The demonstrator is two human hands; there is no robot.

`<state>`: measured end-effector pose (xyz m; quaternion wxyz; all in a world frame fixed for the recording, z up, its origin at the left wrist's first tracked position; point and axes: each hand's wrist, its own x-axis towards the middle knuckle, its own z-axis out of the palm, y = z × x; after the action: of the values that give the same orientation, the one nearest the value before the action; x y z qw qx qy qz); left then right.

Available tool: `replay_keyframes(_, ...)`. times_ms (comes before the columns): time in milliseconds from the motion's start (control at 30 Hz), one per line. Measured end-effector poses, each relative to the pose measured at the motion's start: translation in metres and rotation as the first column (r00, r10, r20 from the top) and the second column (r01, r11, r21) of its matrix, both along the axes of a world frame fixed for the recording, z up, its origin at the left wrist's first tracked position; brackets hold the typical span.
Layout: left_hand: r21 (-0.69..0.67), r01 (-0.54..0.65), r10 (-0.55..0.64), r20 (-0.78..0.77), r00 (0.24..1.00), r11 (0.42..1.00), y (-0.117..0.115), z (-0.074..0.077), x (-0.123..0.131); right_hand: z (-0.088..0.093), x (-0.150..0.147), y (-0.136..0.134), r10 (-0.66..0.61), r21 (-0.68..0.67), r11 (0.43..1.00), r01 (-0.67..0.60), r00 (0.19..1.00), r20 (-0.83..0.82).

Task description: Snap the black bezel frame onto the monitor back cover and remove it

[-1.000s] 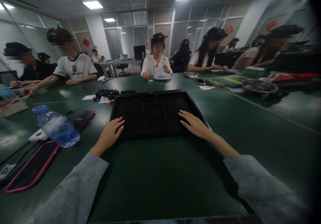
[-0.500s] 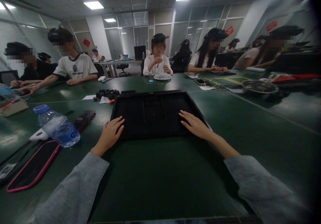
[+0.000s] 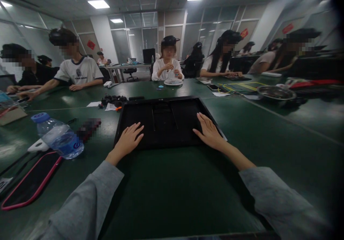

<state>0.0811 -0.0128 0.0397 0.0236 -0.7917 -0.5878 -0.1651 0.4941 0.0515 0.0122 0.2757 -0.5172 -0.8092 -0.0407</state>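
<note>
A shallow black rectangular panel with a raised rim (image 3: 165,136), like a monitor's casing, lies on the green table before me. Two thin upright lines and a recessed part show in its middle. My left hand (image 3: 129,138) is over its left front corner, fingers stretched out and holding nothing. Over the right part lies my right hand (image 3: 209,132), also open, fingers flat and thumb pointing inward. Whether either palm presses on the panel I cannot tell.
To the left are a water bottle (image 3: 59,138), a pink-edged phone-like slab (image 3: 32,182) and cables. Small black parts (image 3: 113,101) sit behind the panel. A metal bowl (image 3: 276,93) stands at the right. Several people work around the table (image 3: 174,190); one opposite has a white fan part (image 3: 173,82).
My left hand has moved right, further over the panel. My right hand has shifted slightly, its fingers now turned more forward. The panel stays in place.
</note>
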Motion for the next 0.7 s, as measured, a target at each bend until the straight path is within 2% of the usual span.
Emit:
replay_keyframes(100,-0.051,0.003,-0.003,0.006,1.0,0.999,0.005,-0.005,-0.005,-0.001,-0.001,-0.001,-0.008,0.018,1.0,0.008,1.0,-0.019)
replay_keyframes(233,-0.037,0.008,-0.008,0.019,1.0,0.999,0.003,-0.006,-0.007,0.001,-0.003,-0.004,-0.032,0.079,0.996,0.035,0.999,-0.042)
replay_keyframes(300,0.015,-0.012,0.011,0.023,1.0,1.0,0.001,-0.006,-0.006,0.002,-0.004,-0.004,-0.043,0.107,0.993,0.049,0.997,-0.06)
replay_keyframes(367,0.113,-0.045,0.042,0.031,0.999,0.993,-0.001,-0.007,-0.005,0.003,-0.003,-0.002,-0.008,0.056,0.998,0.01,0.999,-0.046)
replay_keyframes(467,0.245,-0.064,0.057,0.037,0.998,0.967,-0.003,-0.009,-0.003,0.001,-0.001,0.005,0.087,-0.116,0.99,-0.084,0.996,0.022)
replay_keyframes(533,0.299,-0.072,0.063,0.037,0.997,0.952,-0.005,-0.01,-0.002,-0.001,0.002,0.01,0.102,-0.165,0.982,-0.093,0.994,0.047)
replay_keyframes(633,0.336,-0.096,0.089,0.036,0.995,0.937,-0.005,-0.01,-0.002,-0.003,0.003,0.012,0.095,-0.159,0.984,-0.085,0.994,0.053)
replay_keyframes(700,0.281,-0.074,0.074,0.011,0.997,0.957,-0.003,-0.01,-0.003,-0.003,0.002,0.009,0.094,-0.155,0.984,-0.084,0.994,0.058)
